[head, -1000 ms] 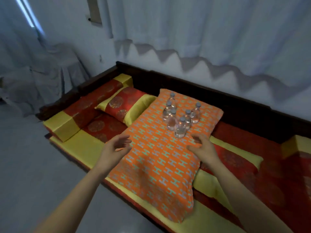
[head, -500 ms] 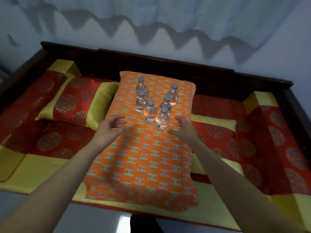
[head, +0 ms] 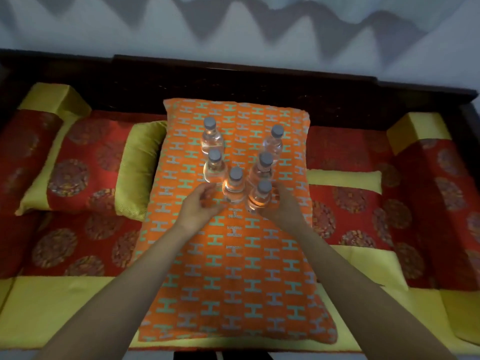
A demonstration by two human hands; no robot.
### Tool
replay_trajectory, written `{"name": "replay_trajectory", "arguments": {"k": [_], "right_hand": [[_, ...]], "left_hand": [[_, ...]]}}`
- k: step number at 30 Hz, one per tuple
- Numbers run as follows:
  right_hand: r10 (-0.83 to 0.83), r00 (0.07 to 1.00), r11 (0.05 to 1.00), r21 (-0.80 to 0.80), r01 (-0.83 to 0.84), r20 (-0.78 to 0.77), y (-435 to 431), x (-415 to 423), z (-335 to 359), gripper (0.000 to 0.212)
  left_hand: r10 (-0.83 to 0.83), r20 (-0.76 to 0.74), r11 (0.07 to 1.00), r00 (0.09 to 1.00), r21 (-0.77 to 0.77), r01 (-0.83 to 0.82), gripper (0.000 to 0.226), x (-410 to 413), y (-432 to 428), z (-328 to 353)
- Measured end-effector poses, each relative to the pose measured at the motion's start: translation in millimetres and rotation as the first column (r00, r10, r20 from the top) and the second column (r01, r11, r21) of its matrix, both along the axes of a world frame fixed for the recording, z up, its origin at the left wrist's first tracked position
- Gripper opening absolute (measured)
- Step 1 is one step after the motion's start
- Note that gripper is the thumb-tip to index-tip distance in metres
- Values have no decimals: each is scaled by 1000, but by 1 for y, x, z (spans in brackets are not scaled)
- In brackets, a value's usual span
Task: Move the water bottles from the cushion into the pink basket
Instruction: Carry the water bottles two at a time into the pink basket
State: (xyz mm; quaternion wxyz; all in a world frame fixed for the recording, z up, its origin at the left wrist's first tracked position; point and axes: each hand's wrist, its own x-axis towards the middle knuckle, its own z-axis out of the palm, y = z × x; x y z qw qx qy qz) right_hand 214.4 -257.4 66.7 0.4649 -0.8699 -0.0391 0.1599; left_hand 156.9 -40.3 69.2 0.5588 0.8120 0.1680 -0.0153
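Two bare hands flank the front of six clear plastic water bottles with grey caps (head: 214,172), which stand upright in a tight V on an orange cushion patterned with teal H shapes (head: 233,268). The cluster lies straight ahead of both hands. Its point is toward the person and its two arms open away, with each bottle's long axis vertical.

The right hand (head: 284,207) is the nearer to a grasp. It cups the front right bottle (head: 259,201) from the outer side with fingers curving behind it, though whether they have closed on the plastic cannot be told. The left hand (head: 198,207) has loosely curved fingers and holds nothing. It sits just beside the front left bottle (head: 234,189), which stands between the two hands, touching or nearly touching its neighbour. The four other bottles stand beyond the fingertips.

The pink basket is out of view, so which way the bottles must travel cannot be judged. The soft cushion and the close packing suggest a straight upward lift, lest a neighbouring bottle topple.
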Motion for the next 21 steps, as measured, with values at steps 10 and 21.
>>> {"name": "replay_trajectory", "arguments": {"k": [10, 21], "right_hand": [[-32, 999, 993, -111, 34, 16, 17, 17, -24, 72], [-72, 992, 980, -179, 90, 103, 10, 15, -29, 69]], "left_hand": [[-154, 155, 966, 976, 234, 115, 75, 63, 3, -44], [-299, 183, 919, 937, 320, 230, 62, 73, -2, -54]]}}
